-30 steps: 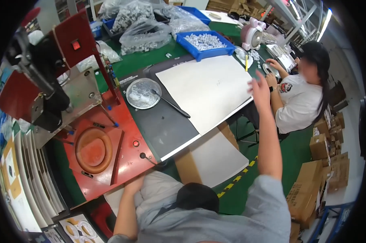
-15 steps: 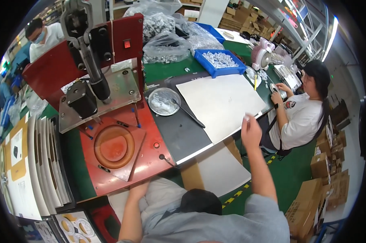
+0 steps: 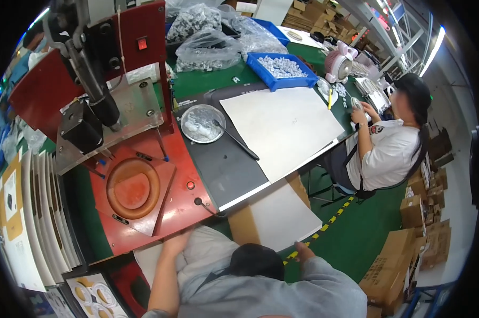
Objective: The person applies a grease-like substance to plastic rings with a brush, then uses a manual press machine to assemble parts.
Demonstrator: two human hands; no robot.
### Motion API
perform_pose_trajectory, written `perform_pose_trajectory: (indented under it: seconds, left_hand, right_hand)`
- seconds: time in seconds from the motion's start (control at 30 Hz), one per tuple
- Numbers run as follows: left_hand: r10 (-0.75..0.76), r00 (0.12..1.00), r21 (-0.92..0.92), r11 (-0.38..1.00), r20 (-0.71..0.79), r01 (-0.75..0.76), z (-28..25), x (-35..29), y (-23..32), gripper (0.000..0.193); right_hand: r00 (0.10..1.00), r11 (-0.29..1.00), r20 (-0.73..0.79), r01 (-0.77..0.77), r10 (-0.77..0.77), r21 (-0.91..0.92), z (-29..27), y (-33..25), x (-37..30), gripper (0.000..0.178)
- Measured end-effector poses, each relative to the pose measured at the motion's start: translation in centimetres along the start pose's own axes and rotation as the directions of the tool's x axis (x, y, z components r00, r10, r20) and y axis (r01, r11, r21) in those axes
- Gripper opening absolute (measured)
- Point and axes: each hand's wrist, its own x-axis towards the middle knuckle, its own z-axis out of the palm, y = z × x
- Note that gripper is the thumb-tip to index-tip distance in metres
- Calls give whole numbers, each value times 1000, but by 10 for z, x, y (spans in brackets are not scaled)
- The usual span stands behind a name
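My left hand is at the front edge of the red press base, above my lap, with its fingers smeared and partly hidden. Low at my right side is my right hand, close to the corner of a white sheet on brown cardboard; its fingers hardly show. On the press base sits an orange-brown ring in a tilted square plate. Right of it lies a round clear dish of whitish material, with a black-handled tool resting on its rim. A large white board covers the bench beyond.
A blue tray of small white parts and plastic bags of parts stand at the back. White panels are stacked upright on my left. A seated co-worker is at right, with cardboard boxes behind.
My right hand has dropped from above the bench edge to low beside me. My left hand stays near the press's front edge. The whole view has shifted slightly.
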Motion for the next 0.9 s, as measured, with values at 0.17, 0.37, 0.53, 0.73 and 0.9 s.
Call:
perform_pose_trajectory:
  seconds: [0.17, 0.37, 0.53, 0.73, 0.9]
  left_hand:
    - [-40, 999, -15, 999, 1, 40, -3, 0, 5, 37]
    - [-56, 997, 188, 981, 51, 46, -6, 3, -4, 32]
    - [-42, 997, 197, 980, 68, 28, -4, 5, -4, 32]
    - [-15, 999, 262, 965, 52, 1, -2, 6, -8, 30]
    - [55, 991, 366, 926, 118, -95, 5, 16, -2, 22]
  right_hand:
    - [879, 688, 308, -476, 363, 548, 39, -46, -3, 92]
    - [943, 771, 183, -332, 277, 543, 49, -74, -49, 89]
    - [951, 624, 236, -310, 201, 717, 61, -42, -29, 69]
    - [750, 409, 175, -522, 637, 749, 55, -147, -80, 49]
    - [822, 459, 280, -521, 495, 720, 47, -140, -73, 62]
